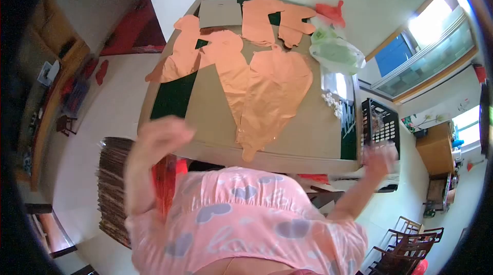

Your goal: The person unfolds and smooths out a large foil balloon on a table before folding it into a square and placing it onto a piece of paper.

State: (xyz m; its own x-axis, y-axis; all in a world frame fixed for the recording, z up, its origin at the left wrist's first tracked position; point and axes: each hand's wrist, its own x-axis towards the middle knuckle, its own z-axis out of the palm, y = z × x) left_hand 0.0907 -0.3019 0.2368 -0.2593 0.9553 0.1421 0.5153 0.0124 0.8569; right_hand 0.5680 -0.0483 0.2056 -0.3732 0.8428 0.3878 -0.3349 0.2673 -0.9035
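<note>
My left hand [167, 133] is raised over the table's near left edge, smeared by motion. On the other side my right hand [381, 159], also blurred, is near the black plastic basket [380, 126] at the table's right edge. Between them a large orange, flat, shiny piece [275, 92] with a rounded top tapers to a narrow tab at the near edge. Beside it lies another long orange piece [229, 69]. More orange shaped pieces [186, 49] spread to the far left, and smaller stacked ones [258, 20] lie at the back.
The table [205, 115] has a brown cover over a green surface. At its back is a grey sheet [221, 13]. A clear-green plastic bag [336, 51], small white pieces [333, 103] and thin pale sticks [348, 118] lie on the right. A brown layered stack [114, 187] stands left on the floor.
</note>
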